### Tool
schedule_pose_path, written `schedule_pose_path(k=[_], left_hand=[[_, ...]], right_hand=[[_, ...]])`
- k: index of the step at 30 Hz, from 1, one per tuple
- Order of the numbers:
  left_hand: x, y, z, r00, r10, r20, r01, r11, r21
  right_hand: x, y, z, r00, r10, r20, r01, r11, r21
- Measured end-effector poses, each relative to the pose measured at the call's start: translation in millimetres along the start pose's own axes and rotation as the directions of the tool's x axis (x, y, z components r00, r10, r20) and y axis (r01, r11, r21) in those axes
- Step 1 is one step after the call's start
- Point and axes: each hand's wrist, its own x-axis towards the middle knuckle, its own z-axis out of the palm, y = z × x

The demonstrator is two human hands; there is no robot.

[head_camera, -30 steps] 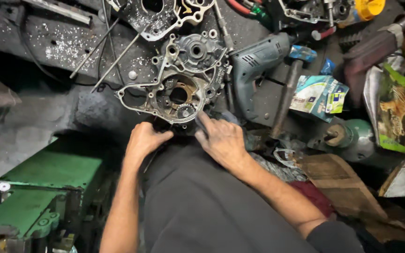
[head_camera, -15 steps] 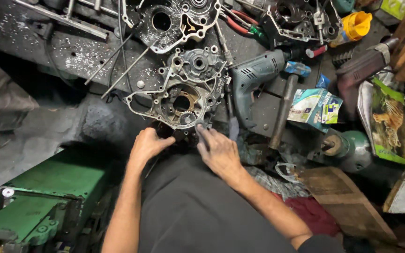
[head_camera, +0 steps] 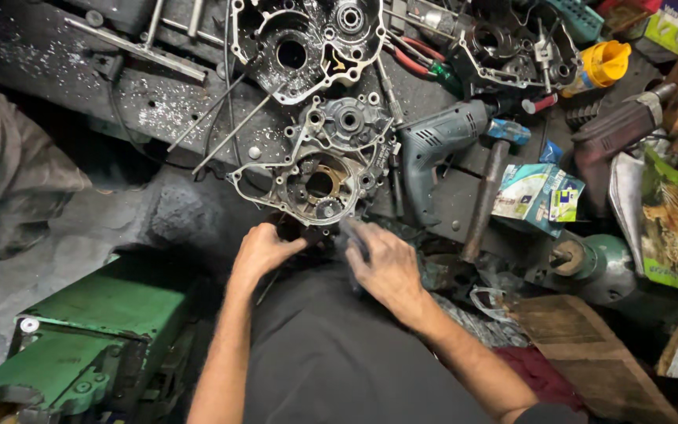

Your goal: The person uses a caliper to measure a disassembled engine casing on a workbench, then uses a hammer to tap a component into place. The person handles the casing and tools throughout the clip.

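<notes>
Both hands (head_camera: 264,250) (head_camera: 382,263) rest curled, holding nothing visible, below the crankcase half (head_camera: 319,169): looks heavy, rigid, oily; grip its outer rim.

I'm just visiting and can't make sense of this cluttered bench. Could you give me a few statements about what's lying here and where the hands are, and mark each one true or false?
1. Both hands are at the near edge of the lower engine case. True: the left hand and right hand sit just below it.
2. The right hand is gripping the electric drill. False: the drill lies untouched on the bench, right of the case.
3. A yellow funnel sits near the far right of the bench. True.
4. The green machine is to the person's right. False: it is at the lower left.
5. A second engine case lies beyond the lower one. True.
</notes>
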Motion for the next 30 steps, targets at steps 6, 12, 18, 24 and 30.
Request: schedule_pose_path(k=[6, 12, 18, 24, 30], left_hand=[[-1.6, 4.6, -4.8, 1.000, -0.002, 0.002, 0.002, 0.999, -0.037], [3.7, -1.1, -2.4, 0.999, -0.054, -0.003, 0.054, 0.996, 0.077], [3.0, 0.1, -3.9, 0.995, -0.095, -0.010, 0.095, 0.990, 0.104], [0.1, 0.3, -7.0, 0.996, -0.092, -0.017, 0.093, 0.995, 0.045], [-0.4, -0.8, -7.8, 0.999, -0.034, -0.029, 0.033, 0.999, -0.029]], right_hand=[[14.2, -5.0, -15.5, 0.963, 0.176, 0.205, -0.151, 0.980, -0.129], [72.5, -2.5, -30.0, 0.991, -0.128, 0.044, 0.129, 0.991, -0.021], [125.9, -17.6, 8.0, 0.949, -0.314, -0.025, 0.274, 0.863, -0.424], [138.6, -11.8, 41.5, 0.924, -0.373, -0.088, 0.244, 0.749, -0.616], [153.6, -19.4, 46.1, 0.967, -0.254, -0.015, 0.190, 0.761, -0.620]])
